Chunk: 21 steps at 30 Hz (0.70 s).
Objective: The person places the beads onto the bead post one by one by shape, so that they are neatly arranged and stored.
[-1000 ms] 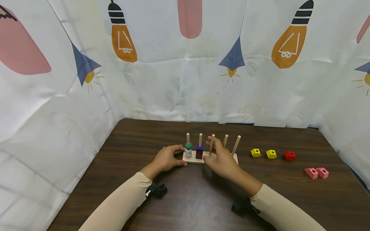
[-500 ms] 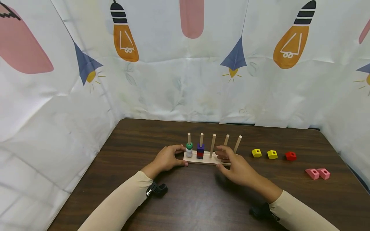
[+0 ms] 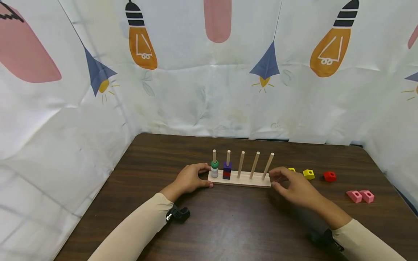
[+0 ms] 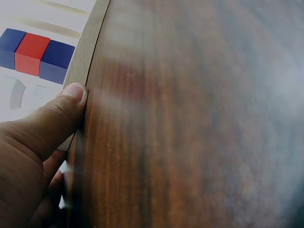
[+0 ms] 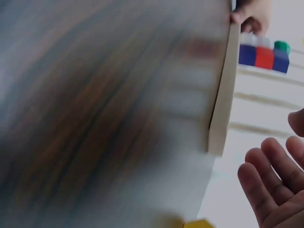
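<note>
Peg board (image 3: 245, 181): table (image 3: 228, 221) beneath it. Left hand (image 3: 187, 179): thumb and fingers pinching its left end. Right hand (image 3: 296, 187): loosely spread, empty, beside its right end (contact unclear). Risk: a right-hand knock could skew it.

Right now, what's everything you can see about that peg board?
The peg board is long, pale and looks wooden, lying flat on the table with five pegs in a row. The leftmost carries green and white pieces; the next, blue, red and blue blocks; three are bare. The left hand grips its left end; the right hand is beside the other end, contact unclear.
</note>
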Each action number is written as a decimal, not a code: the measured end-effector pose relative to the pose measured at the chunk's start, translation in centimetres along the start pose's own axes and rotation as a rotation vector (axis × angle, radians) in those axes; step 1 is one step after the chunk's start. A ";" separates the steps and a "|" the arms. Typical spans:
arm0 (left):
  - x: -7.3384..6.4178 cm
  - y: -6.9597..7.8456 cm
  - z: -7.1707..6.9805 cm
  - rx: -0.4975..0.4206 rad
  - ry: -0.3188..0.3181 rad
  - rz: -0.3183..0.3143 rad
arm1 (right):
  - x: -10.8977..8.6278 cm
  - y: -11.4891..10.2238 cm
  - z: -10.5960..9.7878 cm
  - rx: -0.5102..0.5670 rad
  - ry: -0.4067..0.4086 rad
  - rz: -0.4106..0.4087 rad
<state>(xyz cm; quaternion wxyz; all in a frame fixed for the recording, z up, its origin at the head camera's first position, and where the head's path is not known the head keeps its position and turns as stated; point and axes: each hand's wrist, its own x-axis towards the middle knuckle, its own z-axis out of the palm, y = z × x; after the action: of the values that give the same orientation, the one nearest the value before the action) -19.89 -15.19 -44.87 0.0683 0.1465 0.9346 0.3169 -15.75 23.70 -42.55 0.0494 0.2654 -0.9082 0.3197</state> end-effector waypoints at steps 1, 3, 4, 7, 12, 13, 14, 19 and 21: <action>0.0 0.0 0.0 0.001 -0.001 -0.001 | -0.2 0.4 -0.2 -0.011 0.003 0.009; 0.0 0.0 0.0 0.000 -0.002 0.000 | -0.6 1.1 -0.7 -0.031 0.020 0.027; 0.0 0.0 0.0 0.000 -0.004 -0.002 | -0.7 1.5 -0.9 -0.037 0.033 0.035; 0.0 0.0 0.0 0.003 -0.010 -0.004 | -1.1 2.4 -1.8 -0.060 0.071 0.068; 0.0 0.0 0.1 -0.001 -0.009 -0.007 | -1.3 3.8 -3.0 -0.099 0.094 0.129; 0.0 0.0 0.1 -0.005 -0.008 -0.008 | -1.3 4.0 -3.1 -0.100 0.090 0.137; 0.0 0.0 0.1 -0.008 -0.009 -0.011 | -1.3 4.1 -3.2 -0.108 0.084 0.143; 0.0 0.0 0.0 -0.012 -0.007 -0.012 | -1.0 4.5 -3.4 -0.116 0.047 0.165; -0.1 0.0 0.0 -0.007 -0.006 -0.009 | -0.8 4.5 -3.4 -0.117 0.030 0.174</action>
<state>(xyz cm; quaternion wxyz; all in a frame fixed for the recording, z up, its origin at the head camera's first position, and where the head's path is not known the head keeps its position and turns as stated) -19.84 -15.21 -44.89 0.0729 0.1430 0.9339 0.3194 -17.67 29.06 -42.61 0.0506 0.1775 -0.9441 0.2730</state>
